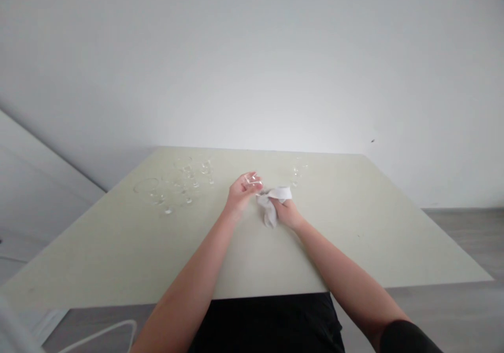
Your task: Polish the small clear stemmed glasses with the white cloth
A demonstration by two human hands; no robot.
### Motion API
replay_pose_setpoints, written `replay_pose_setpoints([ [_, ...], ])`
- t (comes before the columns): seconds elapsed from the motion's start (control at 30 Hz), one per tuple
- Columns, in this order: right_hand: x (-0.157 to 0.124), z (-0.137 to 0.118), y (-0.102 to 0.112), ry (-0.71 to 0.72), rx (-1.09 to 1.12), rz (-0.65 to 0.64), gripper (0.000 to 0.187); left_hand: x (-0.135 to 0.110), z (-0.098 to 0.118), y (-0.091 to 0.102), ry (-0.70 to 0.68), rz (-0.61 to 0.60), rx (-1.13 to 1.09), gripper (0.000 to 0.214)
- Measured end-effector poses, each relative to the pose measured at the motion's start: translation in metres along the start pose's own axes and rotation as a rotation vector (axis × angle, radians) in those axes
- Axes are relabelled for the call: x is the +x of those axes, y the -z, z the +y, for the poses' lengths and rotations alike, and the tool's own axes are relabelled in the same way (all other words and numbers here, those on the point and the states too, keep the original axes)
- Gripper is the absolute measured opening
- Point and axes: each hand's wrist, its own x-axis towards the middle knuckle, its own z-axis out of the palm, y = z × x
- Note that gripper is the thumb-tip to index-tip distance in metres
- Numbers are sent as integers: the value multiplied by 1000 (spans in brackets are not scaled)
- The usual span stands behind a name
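Near the middle of the table, my left hand [242, 190] is closed around a small clear glass [252, 181]. My right hand [288, 211] grips a white cloth [271, 209], which hangs down in folds below the fingers. The cloth comes close to the glass on its right side; whether they touch I cannot tell. The fingertips of my right hand are partly hidden by the fabric.
Several clear glasses [188, 179] stand in a group on the left of the pale table [252, 258]. More clear glassware [296, 173] stands behind my right hand. A white wall [252, 70] rises at the table's far edge.
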Motion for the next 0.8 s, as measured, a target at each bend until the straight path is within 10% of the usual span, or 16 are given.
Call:
replay_pose_setpoints([
  [0.13,9,1,-2,-119,111,125,46,3,-4,1,-134,124,12,70],
  [0.57,6,15,-14,-166,254,36,37,-26,18,-14,-322,-152,484,74],
  [0.8,5,23,-16,-34,-68,33,32,-7,40,-28,-534,182,258,74],
])
